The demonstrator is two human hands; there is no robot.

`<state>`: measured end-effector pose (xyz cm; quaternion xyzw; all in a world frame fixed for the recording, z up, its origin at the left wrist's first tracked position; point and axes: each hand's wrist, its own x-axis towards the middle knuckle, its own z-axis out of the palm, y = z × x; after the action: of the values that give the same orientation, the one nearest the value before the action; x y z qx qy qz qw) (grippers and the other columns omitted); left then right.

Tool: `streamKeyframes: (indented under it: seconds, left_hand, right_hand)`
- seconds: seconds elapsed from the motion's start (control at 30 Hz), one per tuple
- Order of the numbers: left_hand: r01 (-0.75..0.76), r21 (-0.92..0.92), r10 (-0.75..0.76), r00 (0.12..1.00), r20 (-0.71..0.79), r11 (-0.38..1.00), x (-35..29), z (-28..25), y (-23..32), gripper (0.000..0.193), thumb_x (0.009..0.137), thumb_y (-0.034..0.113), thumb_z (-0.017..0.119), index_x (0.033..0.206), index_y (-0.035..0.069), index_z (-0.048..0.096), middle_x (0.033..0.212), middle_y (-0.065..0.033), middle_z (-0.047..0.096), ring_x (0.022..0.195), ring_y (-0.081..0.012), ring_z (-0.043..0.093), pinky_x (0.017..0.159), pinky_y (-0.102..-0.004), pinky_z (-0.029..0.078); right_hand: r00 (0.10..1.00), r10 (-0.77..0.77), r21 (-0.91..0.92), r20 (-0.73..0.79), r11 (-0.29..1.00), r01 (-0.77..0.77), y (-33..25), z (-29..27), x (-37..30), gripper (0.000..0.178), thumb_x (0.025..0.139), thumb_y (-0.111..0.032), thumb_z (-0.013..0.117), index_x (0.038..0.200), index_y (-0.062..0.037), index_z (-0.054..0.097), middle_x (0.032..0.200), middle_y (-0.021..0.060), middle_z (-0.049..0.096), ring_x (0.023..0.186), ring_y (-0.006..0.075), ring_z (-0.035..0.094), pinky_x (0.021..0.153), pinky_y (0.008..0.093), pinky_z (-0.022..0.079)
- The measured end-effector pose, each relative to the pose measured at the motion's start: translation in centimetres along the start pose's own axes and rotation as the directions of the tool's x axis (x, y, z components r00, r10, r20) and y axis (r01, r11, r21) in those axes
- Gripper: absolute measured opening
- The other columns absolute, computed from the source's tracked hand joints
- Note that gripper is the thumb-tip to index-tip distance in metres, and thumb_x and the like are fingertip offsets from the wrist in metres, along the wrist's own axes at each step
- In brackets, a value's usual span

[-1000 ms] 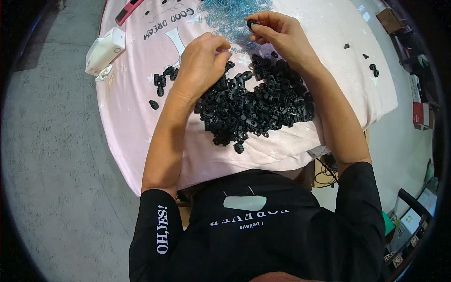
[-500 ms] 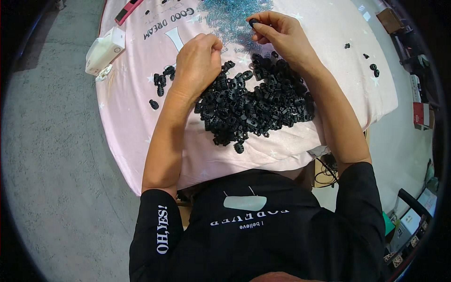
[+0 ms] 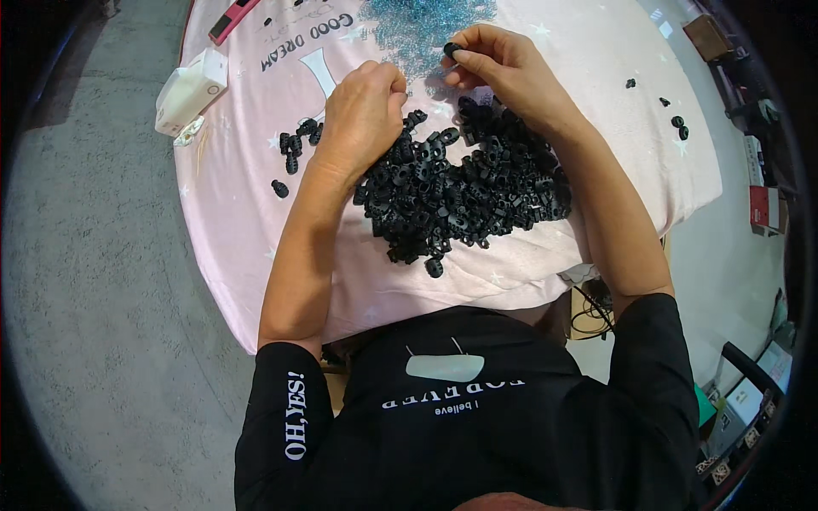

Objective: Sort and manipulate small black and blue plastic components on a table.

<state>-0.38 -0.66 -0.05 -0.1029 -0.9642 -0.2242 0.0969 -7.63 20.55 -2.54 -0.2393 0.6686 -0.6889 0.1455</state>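
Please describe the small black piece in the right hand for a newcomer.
On the pink cloth, find the heap of black pieces. Just beyond it, near the glittery blue cluster, is the right hand. The small black piece is the one this hand pinches, unlike the loose ones in the heap.

A white tissue box [image 3: 201,83] sits at the left edge of the pink cloth [image 3: 226,247], while a brown carton [image 3: 706,38] and a red-and-white box [image 3: 764,207] lie beyond the right edge.
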Motion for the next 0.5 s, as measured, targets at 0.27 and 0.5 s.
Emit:
streamKeyframes:
  seconds: [0.27, 0.5]
  left_hand:
    - [0.069, -0.305, -0.085, 0.996, -0.04, 0.95, 0.3, -0.2, 0.6, 0.016, 0.09, 0.007, 0.055, 0.101, -0.002, 0.061, 0.085, -0.0188, 0.068, 0.082, -0.0362, 0.066, 0.076, -0.0395, 0.052]
    - [0.181, -0.517, -0.148, 0.983, 0.104, 0.837, 0.3, -0.5, 0.2, 0.015, 0.095, 0.006, 0.054, 0.105, -0.001, 0.063, 0.087, -0.0005, 0.063, 0.082, -0.0081, 0.059, 0.077, -0.0226, 0.048]
  right_hand:
    - [0.997, 0.044, -0.004, 0.069, 0.999, -0.043, -1.0, 0.5, -0.3, 0.017, 0.101, -0.016, 0.055, 0.11, -0.0023, 0.059, 0.1, 0.0064, 0.068, 0.085, 0.01, 0.066, 0.078, 0.0245, 0.054]
    - [0.999, 0.019, -0.02, 0.028, 1.0, -0.018, -1.1, 1.0, -0.5, 0.02, 0.098, -0.013, 0.058, 0.111, 0.0008, 0.061, 0.087, 0.0069, 0.07, 0.077, 0.0109, 0.067, 0.071, 0.0228, 0.054]
